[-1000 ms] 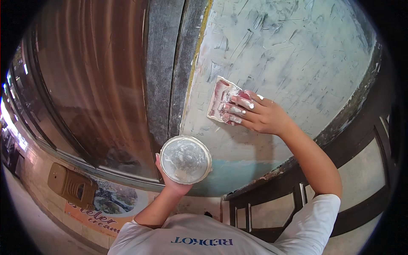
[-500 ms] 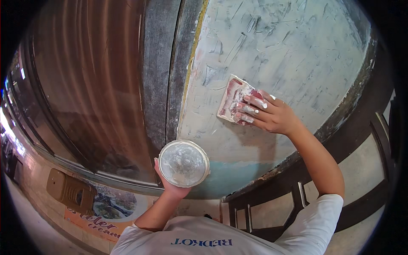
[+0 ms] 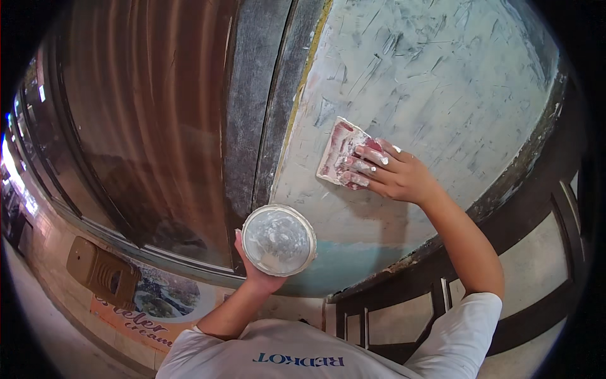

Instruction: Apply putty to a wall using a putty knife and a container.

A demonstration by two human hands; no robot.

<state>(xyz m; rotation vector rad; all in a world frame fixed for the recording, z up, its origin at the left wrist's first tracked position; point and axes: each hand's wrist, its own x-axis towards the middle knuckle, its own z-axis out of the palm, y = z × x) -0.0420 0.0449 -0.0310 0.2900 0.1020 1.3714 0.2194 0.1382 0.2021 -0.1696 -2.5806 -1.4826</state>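
Against the pale wall, my right hand grips a red putty spreader smeared with white putty. Its fingers lie across the spreader and carry white smears too. Whether the blade's edge touches the wall, I cannot tell. Lower and to the left, my left hand supports a round tub from beneath and the side. White residue coats the tub's greyish inside. Most of the left fingers are hidden behind it. White putty with dark streaks covers the wall, down to a bare turquoise band.
Left of the wall stands a dark wooden post, beside a glossy brown pane. Dark framed panels border the lower right. A brown plastic stool and an orange printed banner are at lower left.
The spreader in my right hand has moved left and slightly down across the wall. The tub stays in my left hand. The whole view has shifted a little.
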